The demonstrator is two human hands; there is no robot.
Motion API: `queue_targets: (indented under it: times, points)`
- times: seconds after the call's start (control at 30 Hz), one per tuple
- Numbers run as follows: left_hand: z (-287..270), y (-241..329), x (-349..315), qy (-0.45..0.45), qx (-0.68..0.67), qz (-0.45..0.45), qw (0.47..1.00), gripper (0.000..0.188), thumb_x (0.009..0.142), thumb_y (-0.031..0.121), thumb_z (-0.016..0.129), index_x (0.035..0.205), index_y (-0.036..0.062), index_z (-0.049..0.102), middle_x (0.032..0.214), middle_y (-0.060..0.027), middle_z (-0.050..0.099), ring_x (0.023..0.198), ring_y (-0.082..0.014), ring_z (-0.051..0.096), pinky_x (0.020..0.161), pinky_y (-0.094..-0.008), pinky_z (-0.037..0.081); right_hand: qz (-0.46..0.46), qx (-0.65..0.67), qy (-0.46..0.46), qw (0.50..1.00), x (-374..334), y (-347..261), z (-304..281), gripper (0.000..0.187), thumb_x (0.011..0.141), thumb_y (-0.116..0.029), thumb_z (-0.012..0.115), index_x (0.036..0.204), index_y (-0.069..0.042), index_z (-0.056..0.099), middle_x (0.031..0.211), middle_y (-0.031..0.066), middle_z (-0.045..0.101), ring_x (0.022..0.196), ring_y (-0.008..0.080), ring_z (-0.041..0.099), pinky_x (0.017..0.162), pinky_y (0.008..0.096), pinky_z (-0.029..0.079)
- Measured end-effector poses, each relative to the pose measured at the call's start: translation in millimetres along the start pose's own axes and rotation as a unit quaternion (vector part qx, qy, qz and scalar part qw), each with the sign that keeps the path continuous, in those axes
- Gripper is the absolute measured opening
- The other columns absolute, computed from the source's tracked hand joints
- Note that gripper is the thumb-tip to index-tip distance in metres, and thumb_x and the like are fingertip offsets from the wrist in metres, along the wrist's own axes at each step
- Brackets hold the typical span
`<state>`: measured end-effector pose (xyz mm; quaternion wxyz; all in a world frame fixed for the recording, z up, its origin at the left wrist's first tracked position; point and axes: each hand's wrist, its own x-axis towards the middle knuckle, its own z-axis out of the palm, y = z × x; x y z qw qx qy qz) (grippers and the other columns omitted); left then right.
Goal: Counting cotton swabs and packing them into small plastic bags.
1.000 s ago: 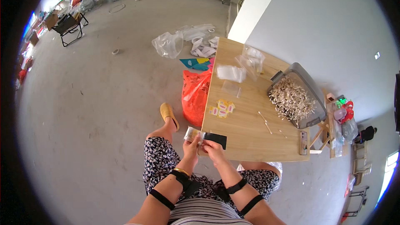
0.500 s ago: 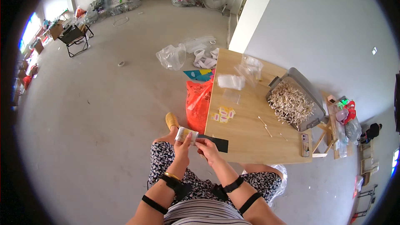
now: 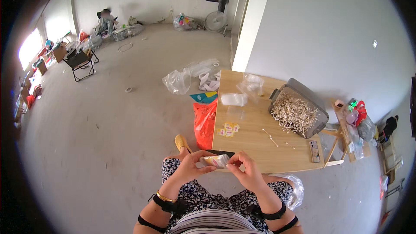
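A small plastic packet (image 3: pixel 215 161) with a yellow-and-white label lies level over my lap, by the table's near left corner. My left hand (image 3: pixel 190 167) is closed around its left end. At the packet's right end, the fingers of my right hand (image 3: pixel 247 171) are pinched together on the plastic. What fills the packet is hard to make out. On the table (image 3: pixel 255 151), several yellow-and-white labels (image 3: pixel 229 130) lie beyond my hands. Cotton swabs (image 3: pixel 294 112) heap up in a tilted grey plastic bin (image 3: pixel 320 107) to the right, and a few loose swabs (image 3: pixel 271 138) lie before it.
Clear plastic bags (image 3: pixel 234 99) lie on the table's far left part, and a phone (image 3: pixel 315 151) near its right edge. A red bag (image 3: pixel 204 123) stands against the left side. Farther off are a folding chair (image 3: pixel 81 63), a fan (image 3: pixel 215 21) and a seated person (image 3: pixel 106 22).
The packet has turned from tilted to level and moved right and down. My left hand now wraps its left end, while my right hand has shifted right to its other end.
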<state>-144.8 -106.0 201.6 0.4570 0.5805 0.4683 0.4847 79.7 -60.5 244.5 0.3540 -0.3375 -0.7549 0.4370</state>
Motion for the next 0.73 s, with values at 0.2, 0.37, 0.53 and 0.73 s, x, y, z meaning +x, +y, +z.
queue_targets:
  times: [0.2, 0.37, 0.53, 0.73]
  points:
    - [8.5, 50.8, -2.9, -0.033, 0.15, -0.018, 0.988, 0.035, 0.082, 0.017, 0.083, 0.112, 0.0025, 0.07, 0.101, -0.0047, 0.073, 0.093, -0.0107, 0.065, 0.086, -0.0284, 0.05, -0.044, -0.046, 0.03, 0.997, -11.6, -33.5, -18.6, 0.009, 0.088, -0.007, 0.07, 0.094, -0.002, 0.065, 0.09, 0.0059, 0.062, 0.085, 0.0179, 0.059, 0.078, 0.0303, 0.048]
    - [40.4, 60.8, -0.8, -0.093, 0.052, 0.039, 0.994, 0.034, 0.086, 0.018, 0.079, 0.113, 0.0006, 0.069, 0.101, -0.0048, 0.073, 0.091, -0.0079, 0.065, 0.083, -0.027, 0.051, -0.115, -0.185, 0.055, 0.974, -22.1, -61.8, -27.3, 0.009, 0.086, -0.007, 0.072, 0.094, -0.006, 0.069, 0.094, 0.0083, 0.059, 0.098, 0.0258, 0.057, 0.085, 0.0359, 0.046]
    - [58.7, 54.0, -5.4, -0.059, -0.048, 0.007, 0.997, 0.027, 0.094, 0.008, 0.069, 0.118, -0.0036, 0.065, 0.101, 0.0003, 0.07, 0.094, -0.005, 0.061, 0.081, -0.0228, 0.05, -0.115, -0.164, 0.105, 0.974, -30.0, -56.9, -44.5, 0.01, 0.083, -0.008, 0.074, 0.09, -0.006, 0.069, 0.099, 0.0078, 0.058, 0.099, 0.0286, 0.055, 0.085, 0.038, 0.046]
    - [61.7, 44.5, -3.8, -0.047, -0.057, -0.013, 0.997, 0.035, 0.094, 0.01, 0.069, 0.127, -0.0013, 0.062, 0.109, -0.0019, 0.07, 0.099, -0.0071, 0.061, 0.087, -0.0243, 0.049, -0.009, -0.03, 0.109, 0.994, -45.5, -46.3, -63.8, 0.013, 0.089, -0.013, 0.073, 0.098, -0.006, 0.067, 0.107, 0.0063, 0.063, 0.105, 0.0228, 0.056, 0.092, 0.0349, 0.045]
